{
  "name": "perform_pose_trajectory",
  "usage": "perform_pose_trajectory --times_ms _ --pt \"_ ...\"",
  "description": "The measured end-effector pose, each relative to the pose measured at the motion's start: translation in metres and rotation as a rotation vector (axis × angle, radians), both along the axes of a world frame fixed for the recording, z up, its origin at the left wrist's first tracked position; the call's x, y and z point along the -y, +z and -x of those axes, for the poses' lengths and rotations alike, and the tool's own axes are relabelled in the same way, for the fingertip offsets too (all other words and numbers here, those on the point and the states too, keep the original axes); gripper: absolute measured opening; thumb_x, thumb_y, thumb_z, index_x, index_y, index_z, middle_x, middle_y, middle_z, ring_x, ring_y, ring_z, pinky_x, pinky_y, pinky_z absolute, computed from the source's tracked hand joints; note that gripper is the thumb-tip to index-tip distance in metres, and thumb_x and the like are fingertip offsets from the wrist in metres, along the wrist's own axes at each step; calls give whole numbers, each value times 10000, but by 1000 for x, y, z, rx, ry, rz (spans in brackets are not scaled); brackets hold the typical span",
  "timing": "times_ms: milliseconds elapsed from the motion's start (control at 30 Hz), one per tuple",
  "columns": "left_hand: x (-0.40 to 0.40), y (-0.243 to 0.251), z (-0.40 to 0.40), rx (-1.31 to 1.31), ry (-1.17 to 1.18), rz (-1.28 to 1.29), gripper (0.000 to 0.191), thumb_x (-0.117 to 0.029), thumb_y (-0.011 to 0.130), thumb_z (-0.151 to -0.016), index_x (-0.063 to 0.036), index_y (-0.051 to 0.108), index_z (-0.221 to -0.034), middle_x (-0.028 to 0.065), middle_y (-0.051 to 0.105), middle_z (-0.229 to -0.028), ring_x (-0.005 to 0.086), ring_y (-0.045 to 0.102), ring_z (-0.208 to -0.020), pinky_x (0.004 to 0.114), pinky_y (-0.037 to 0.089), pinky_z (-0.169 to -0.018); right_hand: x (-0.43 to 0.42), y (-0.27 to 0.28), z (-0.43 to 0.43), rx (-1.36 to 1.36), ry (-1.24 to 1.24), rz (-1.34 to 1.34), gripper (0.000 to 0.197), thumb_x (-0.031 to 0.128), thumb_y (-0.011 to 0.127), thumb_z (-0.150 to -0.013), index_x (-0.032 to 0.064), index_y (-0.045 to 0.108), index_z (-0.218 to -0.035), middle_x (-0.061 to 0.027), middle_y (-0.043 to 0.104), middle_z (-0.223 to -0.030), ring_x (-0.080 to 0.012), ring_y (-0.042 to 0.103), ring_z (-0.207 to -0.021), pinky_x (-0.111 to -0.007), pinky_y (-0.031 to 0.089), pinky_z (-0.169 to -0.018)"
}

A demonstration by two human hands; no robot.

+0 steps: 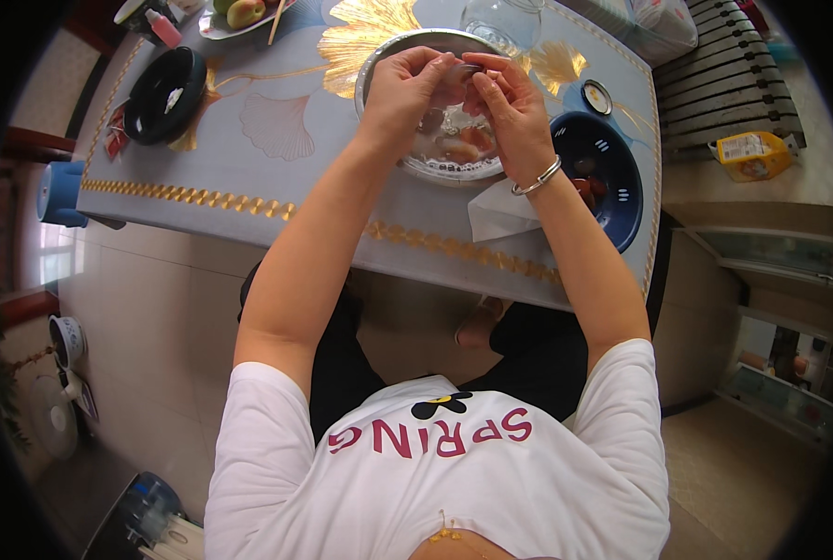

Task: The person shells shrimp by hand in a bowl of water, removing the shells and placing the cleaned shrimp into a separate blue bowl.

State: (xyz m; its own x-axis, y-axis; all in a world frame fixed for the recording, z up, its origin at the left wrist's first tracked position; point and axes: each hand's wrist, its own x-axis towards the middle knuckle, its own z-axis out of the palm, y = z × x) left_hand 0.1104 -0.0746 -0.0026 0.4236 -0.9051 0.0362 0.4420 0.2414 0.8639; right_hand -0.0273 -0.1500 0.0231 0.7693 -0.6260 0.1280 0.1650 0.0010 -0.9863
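Over a metal basin (451,171) on the table, my left hand (406,87) and my right hand (518,105) meet fingertip to fingertip. Between them they pinch a small, dark, glossy piece (468,68); the fingers partly cover it, and its kind is unclear. Water with bubbles and several pale and orange-red pieces (469,143) fill the basin below. Beneath my right forearm is a dark blue bowl (623,210) with a few reddish-brown pieces (590,190) in it. A white sheet, perhaps paper (500,213), lies between basin and bowl.
Behind the basin stands a clear glass jar (504,24); a small round lid (597,97) lies to its right. At left are a black bowl (164,98), a pink bottle (163,29) and a fruit plate (213,26). A yellow packet (752,155) lies beyond the table's right edge.
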Motion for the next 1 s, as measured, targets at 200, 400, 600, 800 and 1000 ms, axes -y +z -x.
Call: perform_pose_trajectory --times_ms 200,400,600,800,1000 --pt "-2 9 12 190 -23 86 218 -88 639 -861 32 617 -1041 84 664 -945 122 640 -834 236 525 -726 0 -3 -1 78 -109 -164 193 126 535 -933 55 543 -1113 -1 590 -837 -51 498 -728 -162 438 -671" --pt "-2 7 16 914 350 48 221 -57 667 -798 -4 643 -1012 88 672 -892 140 651 -766 266 524 -675 -12 -4 -12 79 -197 8 137 122 587 -907 36 524 -993 -39 625 -920 -50 541 -813 -173 441 -669" --pt "-5 9 19 872 219 -42 180 -68 638 -852 29 626 -1003 85 666 -856 132 657 -752 244 541 -649 14 -20 -15 36 -293 175 250 251 548 -943 20 573 -849 -6 612 -712 -41 535 -628 -193 427 -534" --pt "-2 9 12 246 -98 -36 258 -168 614 -897 37 600 -1053 98 664 -888 130 661 -776 257 567 -703 20 -24 -10 47 -234 164 236 198 453 -984 19 602 -941 46 486 -652 -22 393 -549 -191 343 -479" --pt "-5 10 6 250 -120 -99 271 -205 571 -928 12 599 -1088 13 612 -821 53 576 -715 187 499 -654 8 -10 -2 41 -19 160 241 161 476 -969 40 557 -1162 15 556 -853 -33 443 -687 -159 394 -608"
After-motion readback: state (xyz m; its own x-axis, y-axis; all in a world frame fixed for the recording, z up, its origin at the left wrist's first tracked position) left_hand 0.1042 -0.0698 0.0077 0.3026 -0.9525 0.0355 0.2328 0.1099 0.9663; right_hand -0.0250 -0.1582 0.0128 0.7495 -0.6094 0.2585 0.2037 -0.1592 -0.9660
